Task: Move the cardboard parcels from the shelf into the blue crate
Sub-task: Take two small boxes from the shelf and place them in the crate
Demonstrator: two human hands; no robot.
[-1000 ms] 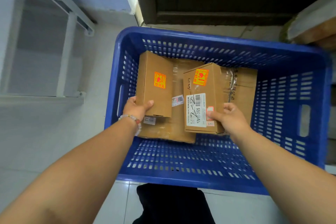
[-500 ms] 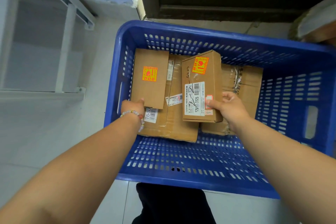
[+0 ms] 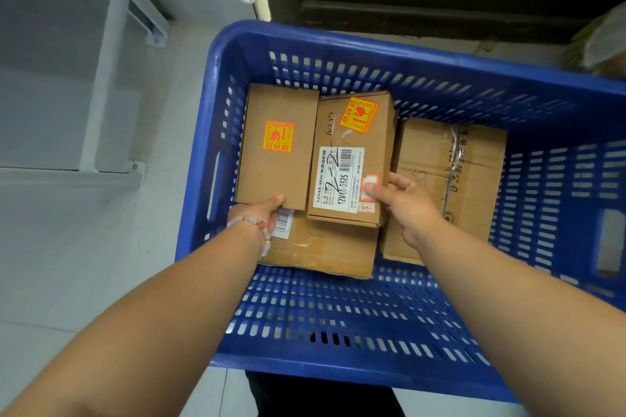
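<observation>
Inside the blue crate, against its left wall, we recorded four cardboard parcels. Our left hand, forearm reaching down from the near rim, gripped the near edge of the plain parcel, thumb on its top face, the other fingers hidden beneath. A beaded bracelet circled that wrist. Our right hand, forearm slanting in from the crate's near right corner, pinched the near right corner of the labelled parcel: thumb flat on the label, fingers curled round the side.

Plain parcel: oblong, matt brown board, one orange fragile sticker. Labelled parcel: same board, touching the plain one's right side, bearing an orange sticker at its far end and a white printed label with barcode and black scrawl. Both rested on a flat taped parcel, glossy with clear tape, lying on the crate floor. To the right of these, well short of the crate's right wall, lay a wider taped parcel, creased, with faint printed characters.

Crate: rigid blue plastic, rectangular, walls and floor pierced by rows of small slots, handle cut-outs in the left and right walls. It stood on pale floor tiles.
</observation>
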